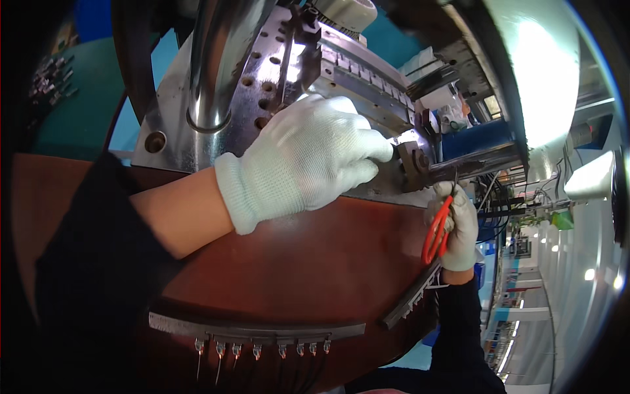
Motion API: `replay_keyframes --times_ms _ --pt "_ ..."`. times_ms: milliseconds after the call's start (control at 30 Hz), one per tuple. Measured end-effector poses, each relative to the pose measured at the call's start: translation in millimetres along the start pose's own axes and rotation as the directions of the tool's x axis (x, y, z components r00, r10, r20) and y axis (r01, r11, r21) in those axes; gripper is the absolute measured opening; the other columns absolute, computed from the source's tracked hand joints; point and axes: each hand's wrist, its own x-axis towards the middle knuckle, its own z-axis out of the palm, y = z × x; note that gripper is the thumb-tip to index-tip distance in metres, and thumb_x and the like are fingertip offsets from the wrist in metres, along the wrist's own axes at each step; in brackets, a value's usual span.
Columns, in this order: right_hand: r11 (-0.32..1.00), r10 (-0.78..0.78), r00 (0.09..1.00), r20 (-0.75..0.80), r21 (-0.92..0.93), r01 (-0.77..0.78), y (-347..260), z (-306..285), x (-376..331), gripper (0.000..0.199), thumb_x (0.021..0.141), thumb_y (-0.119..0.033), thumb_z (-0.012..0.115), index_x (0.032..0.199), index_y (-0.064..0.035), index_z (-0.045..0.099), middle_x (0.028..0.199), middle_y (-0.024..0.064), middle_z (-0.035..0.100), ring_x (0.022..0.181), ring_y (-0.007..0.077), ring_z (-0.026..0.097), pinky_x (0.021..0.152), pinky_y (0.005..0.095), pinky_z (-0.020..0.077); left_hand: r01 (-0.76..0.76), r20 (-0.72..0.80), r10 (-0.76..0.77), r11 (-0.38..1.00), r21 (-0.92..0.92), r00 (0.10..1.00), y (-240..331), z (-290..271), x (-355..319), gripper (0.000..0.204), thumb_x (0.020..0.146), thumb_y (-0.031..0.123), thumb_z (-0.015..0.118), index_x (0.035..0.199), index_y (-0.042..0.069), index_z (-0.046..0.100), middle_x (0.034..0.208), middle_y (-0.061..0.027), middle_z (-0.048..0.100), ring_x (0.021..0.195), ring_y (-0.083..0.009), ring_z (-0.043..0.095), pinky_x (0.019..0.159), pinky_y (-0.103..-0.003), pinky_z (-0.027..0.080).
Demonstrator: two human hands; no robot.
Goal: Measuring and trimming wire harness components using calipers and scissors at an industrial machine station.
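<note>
My left hand (308, 157), in a white knit glove, reaches over the front edge of a steel die plate (174, 141). Its fingers are bent and drawn together, the tips beside a dark metal block (412, 164). Whatever they may pinch is hidden. Further right, my right hand (462, 226), gloved too, is closed around red-handled scissors (436, 233). Their handle loops hang downward, and the narrow dark tip points up near the block's right side.
A thick polished post (220, 72) rises from the plate at left. A slotted steel bar (364, 82) runs behind my left hand. Along the near side of the red-brown table (275, 262) lies a strip (256, 331) with several metal clips. Small metal parts (52, 82) lie on a green surface.
</note>
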Motion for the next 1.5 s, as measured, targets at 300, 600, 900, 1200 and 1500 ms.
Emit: replay_keyframes --times_ms 300,600,900,1200,1500 --pt "0.957 0.1 0.995 -0.02 -0.273 -0.102 -62 28 66 0.032 0.102 -0.03 0.051 0.107 0.0008 0.059 0.068 -0.0059 0.045 0.056 0.0016 0.038 0.05 0.0182 0.0283 -0.04 0.127 0.025 0.992 0.116 0.992 -4 2 -6 0.011 0.079 0.016 0.063 0.082 0.006 0.065 0.078 -0.0057 0.06 0.077 -0.0252 0.06 0.068 -0.038 0.051" --pt "0.982 -0.147 0.972 -0.184 -0.146 0.121 -49 39 128 0.03 0.101 -0.028 0.052 0.111 -0.0014 0.06 0.093 0.0071 0.065 0.078 0.0154 0.064 0.068 0.0255 0.0538 -0.006 0.167 -0.015 0.992 0.125 0.986 -1 -7 -5 0.005 0.075 0.014 0.062 0.072 0.009 0.06 0.074 -0.0043 0.056 0.079 -0.0227 0.059 0.067 -0.035 0.051" --pt "0.963 -0.235 0.922 -0.308 -0.204 0.178 -40 46 123 0.028 0.099 -0.03 0.056 0.096 -0.0021 0.055 0.077 0.006 0.05 0.066 0.0094 0.047 0.052 0.0166 0.0387 -0.04 0.225 -0.026 0.959 0.282 0.974 3 -7 -5 0.005 0.074 0.013 0.062 0.071 0.009 0.061 0.075 -0.0048 0.056 0.08 -0.0228 0.059 0.069 -0.036 0.051" --pt "0.948 -0.268 0.949 -0.164 -0.219 0.23 -38 39 119 0.027 0.1 -0.027 0.053 0.085 -0.0061 0.045 0.072 0.0028 0.041 0.062 0.0082 0.038 0.045 0.0165 0.0329 -0.02 0.097 0.018 1.0 0.016 0.995 -3 -5 -8 0.006 0.076 0.014 0.062 0.072 0.009 0.061 0.075 -0.0043 0.056 0.081 -0.0224 0.057 0.071 -0.036 0.051" --pt "0.996 -0.089 0.966 -0.244 0.009 0.094 -46 52 130 0.028 0.102 -0.027 0.05 0.083 -0.006 0.045 0.072 0.0051 0.042 0.061 0.0087 0.039 0.045 0.0171 0.0361 -0.039 0.086 0.031 0.995 0.091 0.996 -1 -2 -11 0.006 0.076 0.014 0.062 0.073 0.009 0.061 0.075 -0.0047 0.055 0.08 -0.0226 0.057 0.071 -0.036 0.05"
